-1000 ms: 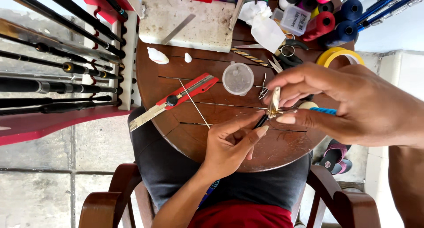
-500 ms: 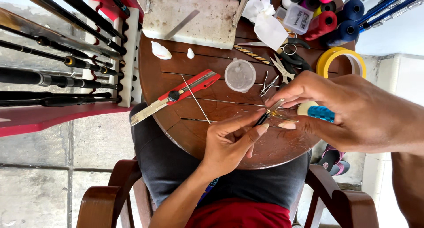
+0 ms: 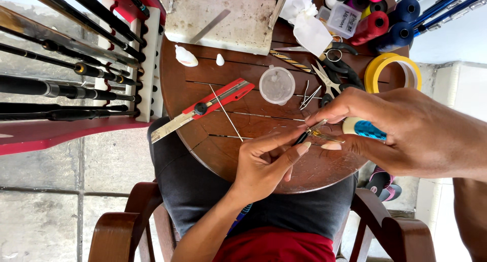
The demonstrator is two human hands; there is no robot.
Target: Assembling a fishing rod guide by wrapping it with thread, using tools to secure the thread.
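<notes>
My left hand (image 3: pixel 264 163) comes up from my lap and pinches a thin black stick (image 3: pixel 303 137) between thumb and fingers, over the near edge of a round wooden table (image 3: pixel 203 145). From the right, my right hand (image 3: pixel 406 130) pinches a small gold metal piece (image 3: pixel 320 131) against the stick's tip. The fingertips of both hands almost touch there. A blue spool (image 3: pixel 366 129) with a pale rim lies under my right hand, partly hidden.
A red utility knife (image 3: pixel 205 107), a clear round lid (image 3: pixel 276 85), scissors (image 3: pixel 335 69), a yellow tape roll (image 3: pixel 393 71) and thin rods lie on the table. Thread spools (image 3: pixel 390 13) and a white block (image 3: pixel 223 18) sit at the far side. Fishing rods (image 3: pixel 76 89) rest in a rack, left.
My right hand has come down and closer to my left, bringing the small piece from upright above the table to the stick's tip. My left hand has barely shifted.
</notes>
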